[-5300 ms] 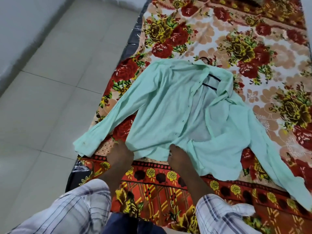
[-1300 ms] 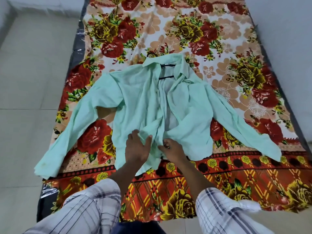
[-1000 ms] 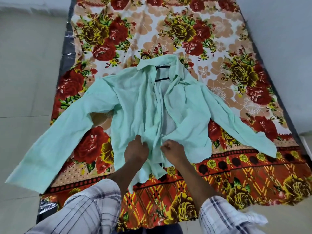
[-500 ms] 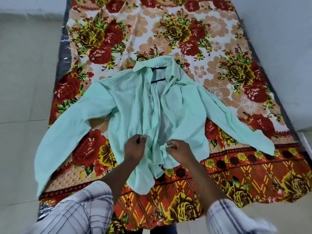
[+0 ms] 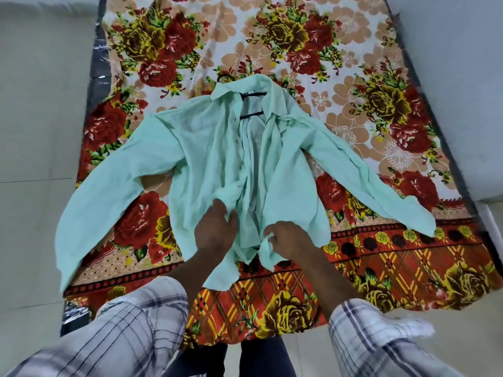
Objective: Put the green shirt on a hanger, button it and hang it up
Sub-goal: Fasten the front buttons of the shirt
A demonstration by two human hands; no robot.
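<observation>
Floral blanket (image 5: 299, 36) spread over dark plastic-wrapped mattress (image 5: 95, 66); pale tiled floor (image 5: 35, 131) alongside.

The green shirt (image 5: 206, 159) is thin, matt, crinkled cloth; the floral bedsheet (image 5: 299, 44) is matt printed fabric; the floor (image 5: 40, 131) is smooth tile.

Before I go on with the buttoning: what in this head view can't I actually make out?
Hanger: head view; the green shirt covers all but two bars and part of the hook.
Buttons: head view; too small, lost in the front folds; fastened or not, cannot tell.
Left hand and right hand: head view; hand backs and bunched fabric hide the fingertips.
</observation>
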